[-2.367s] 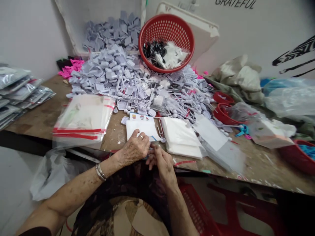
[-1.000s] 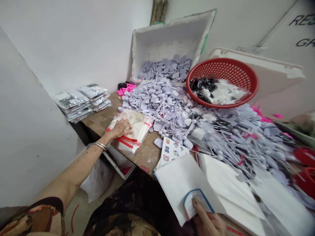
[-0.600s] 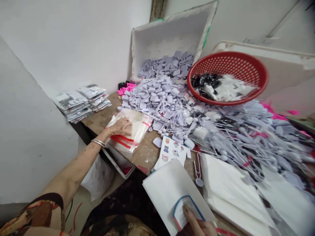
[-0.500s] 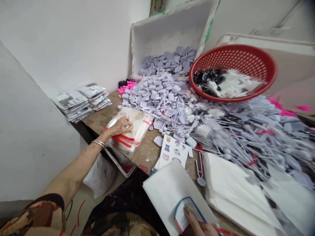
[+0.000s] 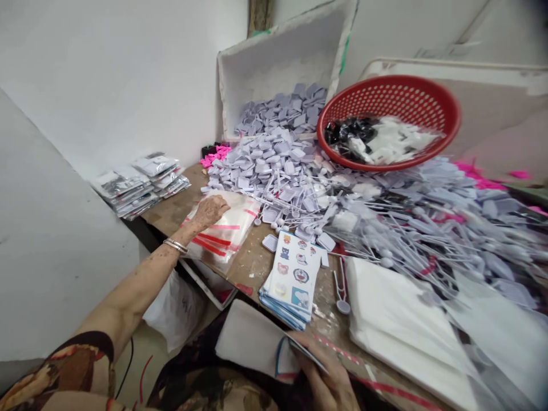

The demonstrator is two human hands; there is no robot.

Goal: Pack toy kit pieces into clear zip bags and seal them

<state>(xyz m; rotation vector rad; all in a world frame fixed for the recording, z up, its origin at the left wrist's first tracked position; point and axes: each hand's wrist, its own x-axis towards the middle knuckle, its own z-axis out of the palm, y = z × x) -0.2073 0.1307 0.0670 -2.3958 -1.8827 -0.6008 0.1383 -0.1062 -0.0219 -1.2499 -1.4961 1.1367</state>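
My left hand (image 5: 210,212) rests on a pile of clear plastic bags (image 5: 226,242) with red strips. Its fingers are curled together at the far edge of the top bag. Low in the view, my right hand (image 5: 323,371) grips a white folded sheet (image 5: 246,337) with a blue-edged printed panel, tilted over my lap. Just beyond it lies a stack of sticker sheets (image 5: 291,271) printed with cartoon faces. Right of that stack are a pale plastic spoon-like piece (image 5: 342,291) and a thick pile of white bags (image 5: 394,319).
A heap of pale lilac plastic pieces (image 5: 269,160) spills from a white foam box (image 5: 282,57). A red basket (image 5: 449,123) holds black and white packets. Filled packets (image 5: 128,188) are stacked at the table's left edge. Pink pieces (image 5: 216,154) lie near the wall.
My right hand has tipped the folded sheet and moved it left and down, uncovering more of the sticker sheets. My left hand remains on the bags. The view has shifted slightly.
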